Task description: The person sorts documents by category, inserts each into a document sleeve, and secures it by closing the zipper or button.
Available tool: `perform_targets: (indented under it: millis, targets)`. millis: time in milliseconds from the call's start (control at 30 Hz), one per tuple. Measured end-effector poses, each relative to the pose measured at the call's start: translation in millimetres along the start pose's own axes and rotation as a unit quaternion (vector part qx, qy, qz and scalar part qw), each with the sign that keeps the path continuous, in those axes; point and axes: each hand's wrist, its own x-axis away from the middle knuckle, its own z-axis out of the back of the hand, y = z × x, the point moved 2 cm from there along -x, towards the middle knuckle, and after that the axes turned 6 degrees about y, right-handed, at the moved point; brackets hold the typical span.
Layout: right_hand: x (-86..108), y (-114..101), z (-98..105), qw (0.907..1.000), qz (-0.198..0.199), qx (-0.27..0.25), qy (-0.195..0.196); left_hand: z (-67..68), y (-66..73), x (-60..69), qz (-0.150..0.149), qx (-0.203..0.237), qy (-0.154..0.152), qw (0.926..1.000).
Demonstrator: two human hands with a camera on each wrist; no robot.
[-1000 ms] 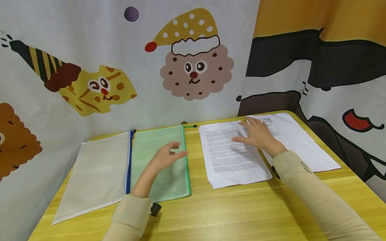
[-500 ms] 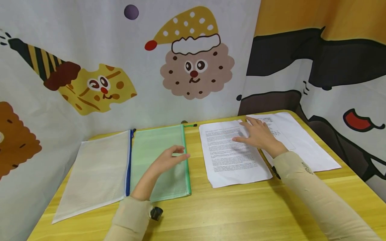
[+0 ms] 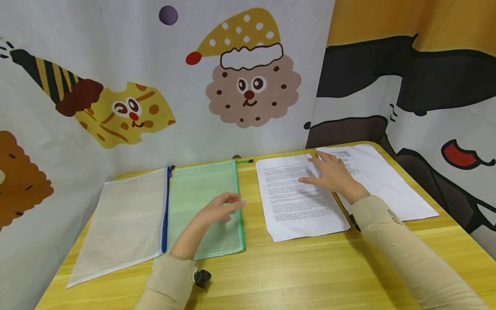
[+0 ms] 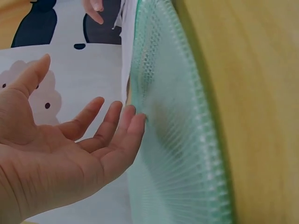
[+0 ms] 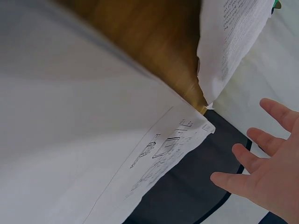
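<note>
At the far left a white mesh pouch (image 3: 124, 224) lies flat on the wooden table (image 3: 279, 275), its blue zip (image 3: 165, 215) running along the right side, beside the green mesh pouch (image 3: 201, 185). From the bottom edge the left forearm, in a rolled beige sleeve (image 3: 166, 275), slants up and to the right, carrying a small dark device (image 3: 202, 279) at the wrist. The left hand (image 3: 217, 212) is poised over the right part of the green pouch, thumb stretched rightward with its tip over the green zip side; the left wrist view shows the palm, with the thumb well away from loosely bent fingers that hold nothing. Whether a fingertip touches the mesh, I cannot tell. Further right, past a strip of bare wood, lies the printed page (image 3: 298, 202), densely lined with text. The right forearm reaches in from the lower right, and the right hand (image 3: 333, 172) hangs palm down over the gap between that page and the drawing sheet (image 3: 391, 185), thumb pointing left above the text, fingers spread toward the table's far edge. It grips nothing, and the right wrist view shows the fingers clearly separated. The drawing sheet lies rightmost, partly under the wrist.
</note>
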Motion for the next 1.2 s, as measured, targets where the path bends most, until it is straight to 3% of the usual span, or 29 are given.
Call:
perform_targets:
  millis: [200,400,700,933,1200]
  targets:
    - [0.2,-0.5,0.9,1.0,0.002,0.004,-0.003,-7.4,-6.0,-2.0,0.025,-0.013,-0.018,0.9995]
    - [0.6,-5.4,3.0,0.9999,0.012,0.006,0.003,-16.0,-8.4,-4.2,0.043,-0.05,-0.014,0.9977]
    - [2.0,-17.7,3.1,0.9996,0.023,-0.013,0.011,-26.5,-10.7,-11.8,0.008,-0.137,0.027,0.9902]
    - [5.4,-18.4,6.7,0.9995,0.026,-0.013,0.011,-20.4,-12.1,-8.8,-0.01,-0.096,0.034,0.9948]
    - [10.3,-11.9,9.3,0.9996,0.02,-0.02,0.007,-14.3,-13.9,4.4,0.019,-0.028,0.048,0.9982]
